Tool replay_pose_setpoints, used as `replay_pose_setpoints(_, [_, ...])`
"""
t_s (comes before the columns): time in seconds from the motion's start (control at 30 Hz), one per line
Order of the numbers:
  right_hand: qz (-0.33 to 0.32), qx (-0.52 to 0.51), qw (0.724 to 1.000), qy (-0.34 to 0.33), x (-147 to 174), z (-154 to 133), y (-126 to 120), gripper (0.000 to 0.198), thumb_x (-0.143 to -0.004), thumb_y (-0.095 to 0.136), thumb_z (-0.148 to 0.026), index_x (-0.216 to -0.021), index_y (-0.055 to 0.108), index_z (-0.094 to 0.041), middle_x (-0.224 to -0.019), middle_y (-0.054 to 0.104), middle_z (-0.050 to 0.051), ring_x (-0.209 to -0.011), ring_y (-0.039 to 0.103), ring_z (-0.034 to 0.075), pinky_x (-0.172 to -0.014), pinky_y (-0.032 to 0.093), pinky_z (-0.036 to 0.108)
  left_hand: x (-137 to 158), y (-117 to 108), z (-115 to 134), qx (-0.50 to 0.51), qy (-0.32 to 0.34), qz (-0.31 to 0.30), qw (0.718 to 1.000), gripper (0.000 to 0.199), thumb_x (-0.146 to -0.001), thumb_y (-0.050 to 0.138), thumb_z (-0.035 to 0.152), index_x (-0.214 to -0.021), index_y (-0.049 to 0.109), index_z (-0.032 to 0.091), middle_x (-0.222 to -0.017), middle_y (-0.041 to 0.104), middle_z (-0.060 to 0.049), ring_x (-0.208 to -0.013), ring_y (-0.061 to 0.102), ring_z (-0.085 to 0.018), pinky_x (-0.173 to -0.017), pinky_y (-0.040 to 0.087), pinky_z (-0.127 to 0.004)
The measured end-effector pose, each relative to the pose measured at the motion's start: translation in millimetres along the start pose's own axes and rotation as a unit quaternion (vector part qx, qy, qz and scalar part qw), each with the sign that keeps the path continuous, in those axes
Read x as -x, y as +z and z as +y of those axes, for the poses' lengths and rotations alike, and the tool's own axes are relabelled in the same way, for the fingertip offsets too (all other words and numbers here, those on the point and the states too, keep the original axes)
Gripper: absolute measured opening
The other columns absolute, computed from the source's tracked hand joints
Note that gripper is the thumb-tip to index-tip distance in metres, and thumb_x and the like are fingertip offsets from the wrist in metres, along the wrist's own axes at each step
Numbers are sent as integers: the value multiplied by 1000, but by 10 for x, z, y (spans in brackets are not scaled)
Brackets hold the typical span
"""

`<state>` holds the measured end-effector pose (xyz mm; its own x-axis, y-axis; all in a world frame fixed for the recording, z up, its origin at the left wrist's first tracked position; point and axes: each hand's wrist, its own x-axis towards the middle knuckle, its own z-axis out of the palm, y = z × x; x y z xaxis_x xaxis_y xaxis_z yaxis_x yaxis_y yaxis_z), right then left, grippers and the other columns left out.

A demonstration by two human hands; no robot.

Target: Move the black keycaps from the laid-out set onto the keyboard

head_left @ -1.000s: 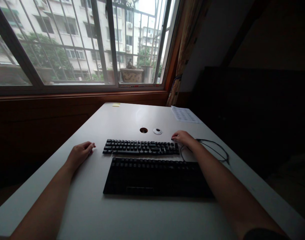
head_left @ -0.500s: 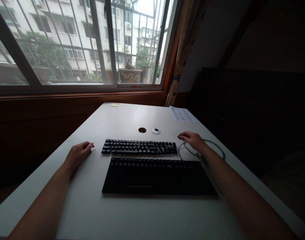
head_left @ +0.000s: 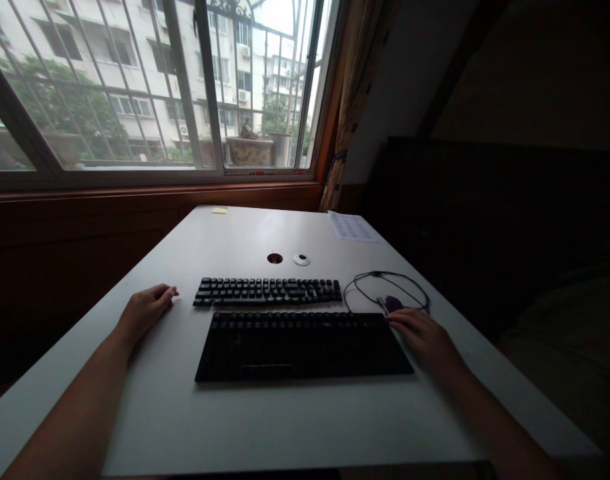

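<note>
A black keyboard (head_left: pixel 267 292) lies across the white desk. Nearer to me is a wide black panel (head_left: pixel 305 357) with keys showing along its far edge. My right hand (head_left: pixel 425 337) is at the panel's far right corner, its fingertips pinched together; whether something small is between them I cannot make out. Just beyond those fingers lies a purple object with thin metal prongs (head_left: pixel 393 303), partly hidden. My left hand (head_left: pixel 145 310) rests on the desk left of the keyboard, fingers curled in, with nothing visible in them.
A looped black cable (head_left: pixel 405 274) lies right of the keyboard. Behind it are a round hole (head_left: pixel 275 259) in the desk and a white ring (head_left: pixel 301 260). Printed paper (head_left: pixel 355 227) and a yellow note (head_left: pixel 219 211) lie near the far edge, below a barred window.
My right hand has drawn back from above the cable to the panel's far right corner, uncovering the cable and purple object. My left hand keeps its place. The view has shifted slightly right.
</note>
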<state>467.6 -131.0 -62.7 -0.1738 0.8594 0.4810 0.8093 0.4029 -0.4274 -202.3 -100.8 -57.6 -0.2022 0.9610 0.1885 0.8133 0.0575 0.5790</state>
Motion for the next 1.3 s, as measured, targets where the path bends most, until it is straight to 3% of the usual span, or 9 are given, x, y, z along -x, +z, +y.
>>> replay_pose_setpoints(0.33, [39,21,998,-37,90,-58,104,21,-95,55,-42,-101,70,-29,-105,70,7,-102,66,27,-97,54,47,3,5,-17,6,-2,4,1000,49,-84,47,62,-91,72,21,-69,70,-2,-67,67,-22,-67,47,-28])
replay_pose_setpoints(0.8, [40,56,994,-84,120,-25,108,25,-99,52,-38,-108,70,-24,-111,72,8,-107,67,27,-101,53,50,-20,26,-75,4,10,3,1000,49,-86,48,62,-92,72,21,-70,72,-2,-70,68,-22,-68,48,-28])
replay_pose_setpoints(1.3, [25,44,994,-99,129,-19,115,16,-97,56,-33,-99,71,-27,-109,74,4,-103,69,25,-97,55,47,-19,23,-90,5,-1,-10,1000,51,-86,46,63,-95,72,21,-73,72,-3,-71,69,-23,-70,48,-29])
